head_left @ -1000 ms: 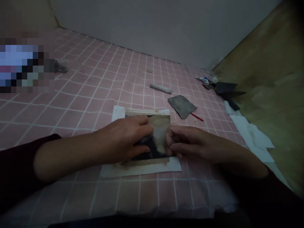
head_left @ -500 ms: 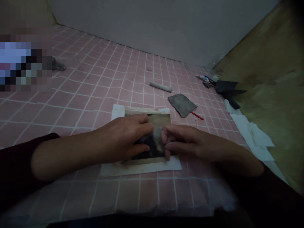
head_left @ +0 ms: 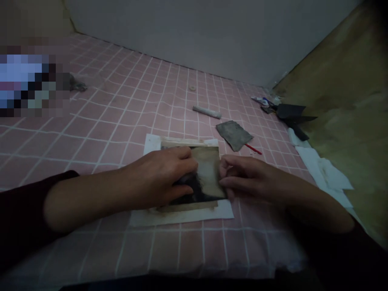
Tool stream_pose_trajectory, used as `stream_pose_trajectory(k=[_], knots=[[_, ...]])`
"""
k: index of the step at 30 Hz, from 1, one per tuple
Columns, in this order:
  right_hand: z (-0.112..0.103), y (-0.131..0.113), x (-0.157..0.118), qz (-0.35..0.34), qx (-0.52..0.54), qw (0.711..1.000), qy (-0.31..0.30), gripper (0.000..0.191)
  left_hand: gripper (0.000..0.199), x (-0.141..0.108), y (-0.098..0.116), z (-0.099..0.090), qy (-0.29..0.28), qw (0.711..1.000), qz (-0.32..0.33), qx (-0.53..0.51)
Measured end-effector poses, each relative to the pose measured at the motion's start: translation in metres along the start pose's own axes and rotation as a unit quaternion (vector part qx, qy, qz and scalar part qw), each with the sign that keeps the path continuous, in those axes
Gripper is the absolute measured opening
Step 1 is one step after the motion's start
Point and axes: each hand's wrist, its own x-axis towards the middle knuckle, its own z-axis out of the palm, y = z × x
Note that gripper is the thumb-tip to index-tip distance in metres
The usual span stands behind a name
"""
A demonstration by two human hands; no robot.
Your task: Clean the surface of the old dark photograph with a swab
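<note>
A dark-and-tan picture [head_left: 209,173] lies on a white paper sheet [head_left: 182,218], with brownish strips along its top and bottom edges. My left hand [head_left: 163,176] rests over the picture's left part, thumb and fingers apart, pressing on its surface. At the picture's right edge is my right hand [head_left: 239,176], its fingers curled into a pinch. Whatever they may hold is hidden and slightly blurred. Beyond that hand a grey square piece of sandpaper or cloth [head_left: 233,135] lies flat, partly over a thin red stick [head_left: 254,149].
A pink checked cloth [head_left: 91,141] covers the surface. Farther back lie a grey rod [head_left: 207,112] and a small pale ring [head_left: 192,88]. Black-handled tools [head_left: 291,113] and white paper pieces [head_left: 327,169] lie by the right wall. A blurred-out patch fills the upper left.
My right hand has moved right across the picture to its right edge, uncovering more of it. The left hand stays in place on the picture.
</note>
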Motion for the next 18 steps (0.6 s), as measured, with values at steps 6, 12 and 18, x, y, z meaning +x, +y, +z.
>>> stream_pose_trajectory(k=[6, 12, 18], knots=[[0.0047, -0.0014, 0.0015, -0.054, 0.02, 0.998, -0.025, 0.007, 0.016, -0.0005, 0.0019, -0.0018, -0.012, 1.0, -0.023, -0.002], [-0.0016, -0.0005, -0.0039, -0.004, 0.027, 0.999, -0.018, 0.013, 0.016, -0.0005, 0.0002, -0.0015, -0.011, 1.0, -0.011, -0.005], [0.0043, -0.0041, 0.0028, -0.023, 0.006, 0.999, -0.034, 0.009, 0.014, -0.0007, 0.0, -0.0003, -0.006, 1.0, -0.016, -0.002]])
